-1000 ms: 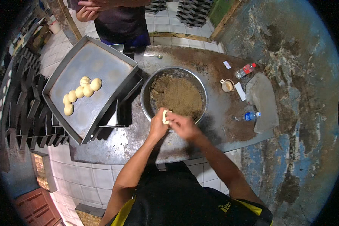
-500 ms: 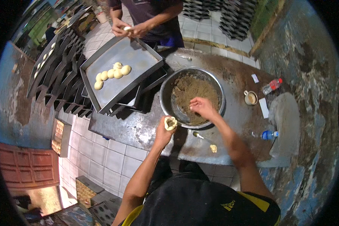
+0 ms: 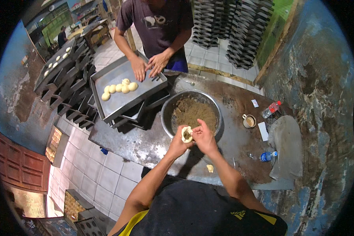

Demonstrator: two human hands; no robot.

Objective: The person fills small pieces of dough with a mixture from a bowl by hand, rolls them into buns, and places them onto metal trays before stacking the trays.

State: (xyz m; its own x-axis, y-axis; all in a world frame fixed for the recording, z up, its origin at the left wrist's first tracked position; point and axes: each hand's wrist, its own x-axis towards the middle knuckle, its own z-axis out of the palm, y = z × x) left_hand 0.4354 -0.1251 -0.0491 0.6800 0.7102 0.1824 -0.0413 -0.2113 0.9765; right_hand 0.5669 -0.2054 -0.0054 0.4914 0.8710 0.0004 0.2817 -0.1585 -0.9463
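Observation:
My left hand (image 3: 177,146) cups a piece of pale dough (image 3: 184,133), opened like a small pouch with brown crumbly filling inside. Against the dough's right edge, my right hand (image 3: 205,140) closes its thumb and fingertips, one finger raised. Both hands are over the near rim of a large metal bowl (image 3: 165,109). Brown crumbly filling (image 3: 194,110) lies in that bowl. A small yellowish lump (image 3: 210,168) rests on the table by my right forearm.
Across the table (image 3: 145,145), a co-worker's hands (image 3: 147,67) are over a metal tray (image 3: 120,104) with several dough balls (image 3: 119,87). Stacked trays (image 3: 72,86) stand at left. At right are a cup (image 3: 248,121), two bottles (image 3: 271,109) and a grey sheet (image 3: 287,145).
My right hand has come from inside the bowl to the dough in my left hand. The co-worker's hands have lowered to the tray; the piece they held is no longer seen in them.

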